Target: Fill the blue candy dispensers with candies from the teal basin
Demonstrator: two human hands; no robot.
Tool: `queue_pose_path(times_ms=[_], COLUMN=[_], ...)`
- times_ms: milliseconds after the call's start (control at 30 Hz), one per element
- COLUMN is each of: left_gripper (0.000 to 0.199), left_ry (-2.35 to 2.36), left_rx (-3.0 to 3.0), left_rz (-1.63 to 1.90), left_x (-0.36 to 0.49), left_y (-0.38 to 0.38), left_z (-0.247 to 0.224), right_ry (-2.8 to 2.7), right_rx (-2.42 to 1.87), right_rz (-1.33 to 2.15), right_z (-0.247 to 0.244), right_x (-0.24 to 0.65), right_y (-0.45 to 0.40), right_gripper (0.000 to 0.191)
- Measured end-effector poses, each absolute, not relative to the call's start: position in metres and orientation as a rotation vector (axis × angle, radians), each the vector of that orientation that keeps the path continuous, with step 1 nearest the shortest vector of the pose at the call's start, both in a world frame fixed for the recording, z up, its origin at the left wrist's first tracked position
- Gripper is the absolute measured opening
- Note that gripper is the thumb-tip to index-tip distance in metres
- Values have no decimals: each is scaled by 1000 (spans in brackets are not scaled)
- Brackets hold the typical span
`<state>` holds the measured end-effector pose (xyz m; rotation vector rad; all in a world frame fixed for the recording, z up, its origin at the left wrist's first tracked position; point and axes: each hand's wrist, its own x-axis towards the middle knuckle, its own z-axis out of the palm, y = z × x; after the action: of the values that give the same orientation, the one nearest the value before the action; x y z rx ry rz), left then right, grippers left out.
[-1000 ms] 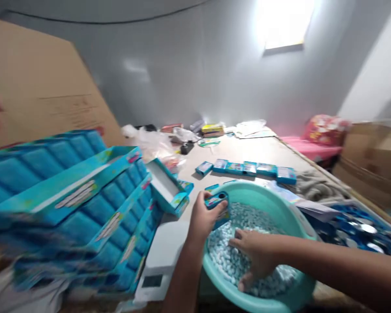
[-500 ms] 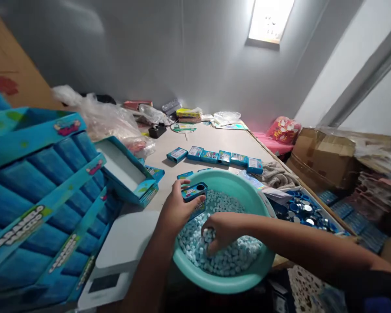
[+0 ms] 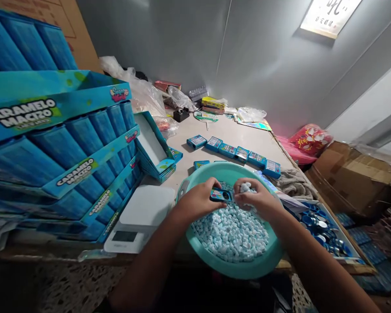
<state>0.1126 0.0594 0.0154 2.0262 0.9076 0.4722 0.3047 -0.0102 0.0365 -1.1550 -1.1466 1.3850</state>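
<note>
Your L hand (image 3: 199, 199) grips the blue box (image 3: 219, 195), hole facing up, above the tub (image 3: 233, 270); R hand (image 3: 261, 201), just right, clutches pellets (image 3: 247, 188). Hold box steady, tip pcs in slowly, a few per go, w/ spills landing below.

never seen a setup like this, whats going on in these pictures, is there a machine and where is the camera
There's no machine here: these are a person's bare hands, seen by one camera worn on the head, looking forward and down. The left hand holds a small blue box with a round hole in it. The right hand holds pale pieces above a turquoise basin filled with more. On the table, a white scale and stacked blue trays stand left; a row of boxes lies beyond.
</note>
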Motion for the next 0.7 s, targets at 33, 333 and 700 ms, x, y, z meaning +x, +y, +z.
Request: queue_pose_path(times_ms=[33,333,700], left_gripper=[45,44,41], left_ry=[876,970,970], left_rx=[2037,2037,2047], left_rz=[443,434,434], left_x=[112,114,117], left_y=[59,60,57], left_z=[16,21,27], right_ry=[-1084,-614,-651], right_rx=[-1103,-787,-754], right_rz=[1376,1260,1131], right_z=[39,45,33], right_x=[305,282,271], right_y=[-9,31,25], right_gripper=[24,35,28])
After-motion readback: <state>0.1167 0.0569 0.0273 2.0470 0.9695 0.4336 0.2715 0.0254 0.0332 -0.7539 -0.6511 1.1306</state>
